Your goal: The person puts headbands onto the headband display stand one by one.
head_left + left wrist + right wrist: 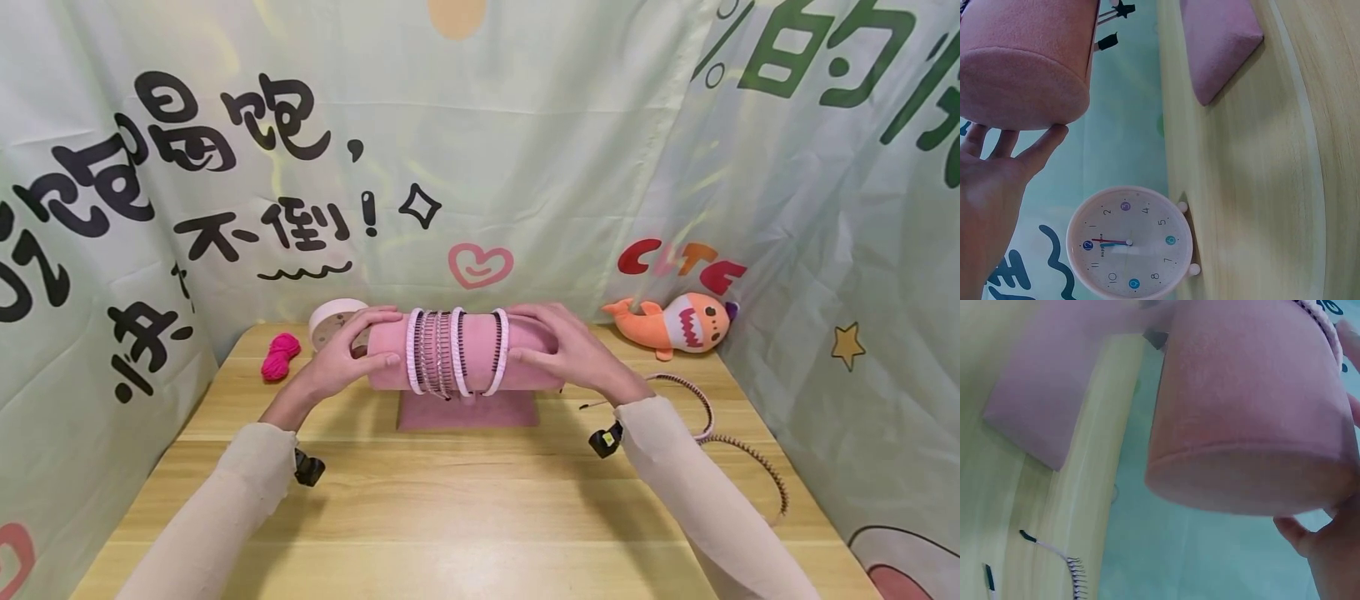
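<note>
Together, we grip the pink cylinder [480, 354] near its ends with left hand [339, 360] and right hand [576, 354], headbands [412, 350] over it between them.

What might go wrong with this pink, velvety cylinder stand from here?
The right hand might dislodge the white, toothed headband beside it. The left hand holds one end, so uneven pressure could tip the pink stand. The beige right sleeve might snag the thin, curved pink headband beside it.

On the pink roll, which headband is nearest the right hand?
The rightmost headband on the roll, white, just beside the right hand; the roll's other headbands sit farther left in the head view.
</note>
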The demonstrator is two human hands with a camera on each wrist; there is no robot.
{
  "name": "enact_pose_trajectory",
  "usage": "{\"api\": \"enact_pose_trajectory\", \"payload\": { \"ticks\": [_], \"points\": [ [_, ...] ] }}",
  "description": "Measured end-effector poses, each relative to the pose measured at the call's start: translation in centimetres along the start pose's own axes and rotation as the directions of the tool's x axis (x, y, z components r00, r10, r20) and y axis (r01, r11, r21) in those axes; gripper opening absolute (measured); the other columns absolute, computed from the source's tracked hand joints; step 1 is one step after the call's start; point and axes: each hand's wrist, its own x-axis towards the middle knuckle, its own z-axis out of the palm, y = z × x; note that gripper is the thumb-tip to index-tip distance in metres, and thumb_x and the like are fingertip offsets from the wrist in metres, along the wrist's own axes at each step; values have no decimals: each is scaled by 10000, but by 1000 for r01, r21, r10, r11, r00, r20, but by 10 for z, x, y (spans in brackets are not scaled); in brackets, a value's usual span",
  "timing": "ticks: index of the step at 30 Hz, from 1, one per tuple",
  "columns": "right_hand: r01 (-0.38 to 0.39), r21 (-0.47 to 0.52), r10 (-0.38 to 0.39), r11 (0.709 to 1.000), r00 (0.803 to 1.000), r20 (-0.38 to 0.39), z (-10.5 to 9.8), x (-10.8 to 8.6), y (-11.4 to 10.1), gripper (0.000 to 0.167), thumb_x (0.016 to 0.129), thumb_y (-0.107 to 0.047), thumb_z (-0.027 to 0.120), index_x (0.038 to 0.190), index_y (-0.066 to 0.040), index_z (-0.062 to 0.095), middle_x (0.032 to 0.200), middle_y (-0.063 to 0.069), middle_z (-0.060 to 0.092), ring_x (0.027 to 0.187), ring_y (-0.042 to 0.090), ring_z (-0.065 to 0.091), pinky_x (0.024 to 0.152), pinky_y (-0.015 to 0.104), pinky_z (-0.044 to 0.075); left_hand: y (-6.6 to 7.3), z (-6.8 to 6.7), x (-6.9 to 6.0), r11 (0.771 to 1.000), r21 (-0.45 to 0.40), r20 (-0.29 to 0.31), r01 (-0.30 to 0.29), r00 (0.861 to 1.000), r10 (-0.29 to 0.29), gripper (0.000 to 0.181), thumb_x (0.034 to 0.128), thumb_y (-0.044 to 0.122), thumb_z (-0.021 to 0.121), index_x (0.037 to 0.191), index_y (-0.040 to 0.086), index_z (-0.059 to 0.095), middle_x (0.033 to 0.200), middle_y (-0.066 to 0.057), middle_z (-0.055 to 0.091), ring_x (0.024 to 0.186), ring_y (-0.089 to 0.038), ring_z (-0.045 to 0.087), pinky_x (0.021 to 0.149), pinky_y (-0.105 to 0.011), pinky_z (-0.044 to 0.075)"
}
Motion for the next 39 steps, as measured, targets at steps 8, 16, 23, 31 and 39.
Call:
{"api": "enact_pose_trajectory", "payload": {
  "ticks": [8, 16, 23, 31, 39],
  "points": [
    [-62, 93, 65, 994, 997, -36, -16, -21, 20, 571, 1041, -442, 746, 1560, -274, 579, 1603, -7, 572, 1551, 295, 448, 1264, 649, 366, 2, 1, 1, 1000, -7, 4, 7, 1000, -7, 612, 978, 94, 789, 1545, 135, 563, 1733, -156, 355, 1585, -379, 361, 1210, -680, 423],
    [-176, 145, 181, 974, 983, -22, -48, -57, 43, 612, 1080, -382, 702, 1633, -240, 482, 1693, 63, 471, 1584, 430, 393, 1264, 714, 330, 0, 1, 1, 1000, -25, 7, 13, 1000, -13, 614, 984, 100, 783, 1551, 142, 555, 1740, -134, 346, 1594, -376, 351, 1216, -691, 400],
    [-217, 55, 222, 975, 969, -111, -71, -98, 65, 572, 1084, -318, 704, 1617, -233, 515, 1673, 98, 509, 1475, 456, 526, 1136, 733, 454, 2, 1, 1, 999, -30, 6, 12, 1000, -12, 621, 980, 86, 785, 1554, 134, 553, 1739, -130, 349, 1590, -378, 359, 1209, -669, 420],
    [-272, -34, 263, 962, 951, -163, -91, -148, 95, 508, 1088, -286, 701, 1569, -188, 572, 1549, 102, 598, 1325, -76, 513, 972, 58, 433, -1, 1, 1, 1000, -28, 12, 6, 1000, -6, 614, 987, 87, 774, 1556, 117, 545, 1741, -177, 333, 1606, -391, 326, 1233, -701, 376],
    [-361, -55, 345, 931, 918, -194, -105, -190, 122, 483, 1079, -297, 715, 1529, -156, 615, 1437, -219, 586, 1160, -251, 427, 874, 71, 444, -1, 0, 0, 1000, -23, 3, 4, 1000, -4, 613, 982, 85, 780, 1550, 114, 552, 1736, -150, 354, 1592, -400, 348, 1216, -709, 395]
  ]
}}
